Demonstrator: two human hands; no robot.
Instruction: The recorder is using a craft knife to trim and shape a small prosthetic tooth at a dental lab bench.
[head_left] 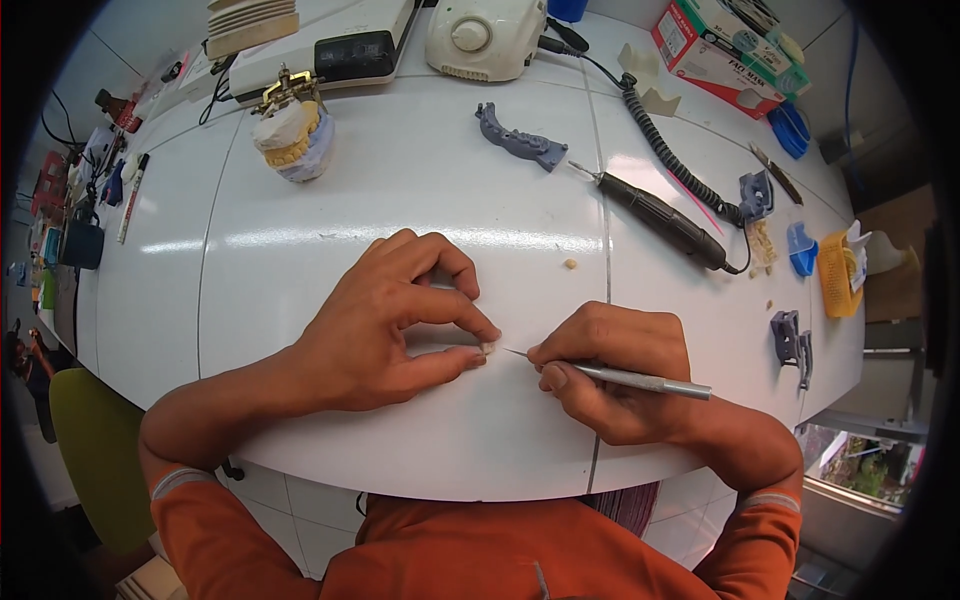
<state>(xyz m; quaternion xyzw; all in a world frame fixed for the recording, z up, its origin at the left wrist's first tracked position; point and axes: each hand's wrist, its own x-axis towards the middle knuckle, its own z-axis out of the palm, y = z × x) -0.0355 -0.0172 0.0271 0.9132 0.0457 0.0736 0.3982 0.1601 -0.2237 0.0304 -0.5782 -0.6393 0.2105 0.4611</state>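
Between the thumb and index finger of my left hand (375, 325), a small cream piece like a dental crown (488, 348) is pinched just above the white table (400, 455). The other fingers curl above it. My right hand (625, 365) grips a slim silver craft knife (655, 383) like a pen. Its thin pointed tip aims left at the cream piece, with a small gap between them. Farther back on the tabletop lies another small yellowish piece (570, 264). My fingers partly hide the held piece.
A plaster dental model on a brass articulator (293, 140) stands far left. A grey arch-shaped piece (520, 140) lies near a black rotary handpiece (665, 222), its coiled cord running back toward a cream control unit (485, 38). A yellow basket (838, 275) and more grey pieces (790, 340) sit right.
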